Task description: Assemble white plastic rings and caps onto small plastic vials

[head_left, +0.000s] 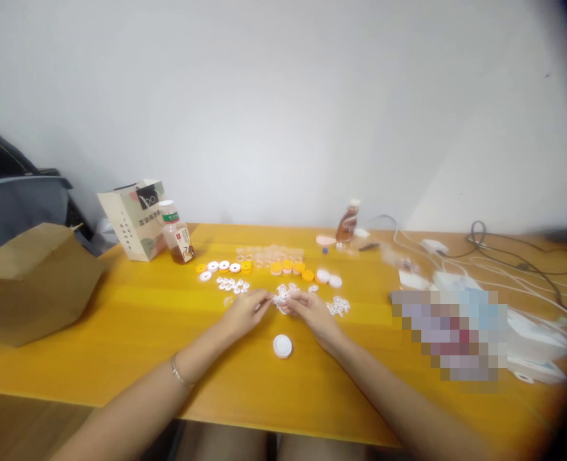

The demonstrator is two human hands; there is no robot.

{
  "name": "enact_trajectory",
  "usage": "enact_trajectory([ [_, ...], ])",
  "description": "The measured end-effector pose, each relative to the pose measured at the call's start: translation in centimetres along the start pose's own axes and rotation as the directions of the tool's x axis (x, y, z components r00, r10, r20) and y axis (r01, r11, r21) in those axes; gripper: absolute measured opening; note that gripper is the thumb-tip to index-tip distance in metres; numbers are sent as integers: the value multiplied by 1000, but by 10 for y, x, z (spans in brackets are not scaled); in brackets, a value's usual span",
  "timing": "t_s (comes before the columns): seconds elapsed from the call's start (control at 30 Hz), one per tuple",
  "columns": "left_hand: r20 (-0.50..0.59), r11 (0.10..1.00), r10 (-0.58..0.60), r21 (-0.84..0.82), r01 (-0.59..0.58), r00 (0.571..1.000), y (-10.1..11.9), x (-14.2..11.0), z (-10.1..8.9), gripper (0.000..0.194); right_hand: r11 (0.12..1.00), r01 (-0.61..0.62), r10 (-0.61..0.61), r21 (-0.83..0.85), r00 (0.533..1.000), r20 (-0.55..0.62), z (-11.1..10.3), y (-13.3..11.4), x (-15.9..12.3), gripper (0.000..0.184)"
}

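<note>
My left hand and my right hand meet over a heap of small white plastic pieces at the middle of the table. The left fingertips are pinched at the heap's left side; whatever lies between them is too small to make out. On the right, thumb and forefinger close on a small white plastic piece, blurred in shape. A round white lid lies nearer my body, between the forearms. Beyond the left hand sit rows of small white parts. More small white pieces are right of the right hand.
Farther back are white and yellow discs, yellow-and-white caps and clear rings. A paper bag and a labelled bottle stand left, a brown bottle behind. Cables and a brown bag flank the table.
</note>
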State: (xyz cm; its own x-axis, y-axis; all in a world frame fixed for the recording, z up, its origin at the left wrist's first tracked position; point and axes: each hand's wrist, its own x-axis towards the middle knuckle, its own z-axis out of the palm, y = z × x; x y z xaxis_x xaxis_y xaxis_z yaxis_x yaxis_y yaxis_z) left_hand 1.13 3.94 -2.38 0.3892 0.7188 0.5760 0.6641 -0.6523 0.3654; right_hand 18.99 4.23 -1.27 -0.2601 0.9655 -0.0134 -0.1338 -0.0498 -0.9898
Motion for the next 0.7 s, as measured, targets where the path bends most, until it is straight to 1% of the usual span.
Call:
enact_trajectory([
  [0.07,-68,999,0,-35,-3,998,-2,0,1,15,997,-52,52,56,999,6,2,0,-2,15],
  [0.13,-118,998,24,-54,-31,993,-3,1,2,16,993,-97,95,72,995,23,4,0,-2,15],
  [0.23,-148,995,70,-63,-80,987,-3,1,3,17,988,-139,135,69,989,55,5,2,0,15],
  [0.33,-126,993,85,-66,-94,988,0,1,3,17,984,-161,157,74,986,62,4,5,3,15],
  [0.57,-52,988,59,-139,-66,997,4,0,3,17,984,-146,132,99,982,138,4,8,1,16],
  [0.7,-49,984,35,-172,-43,998,5,1,1,16,983,-149,132,111,980,146,3,9,1,16],
])
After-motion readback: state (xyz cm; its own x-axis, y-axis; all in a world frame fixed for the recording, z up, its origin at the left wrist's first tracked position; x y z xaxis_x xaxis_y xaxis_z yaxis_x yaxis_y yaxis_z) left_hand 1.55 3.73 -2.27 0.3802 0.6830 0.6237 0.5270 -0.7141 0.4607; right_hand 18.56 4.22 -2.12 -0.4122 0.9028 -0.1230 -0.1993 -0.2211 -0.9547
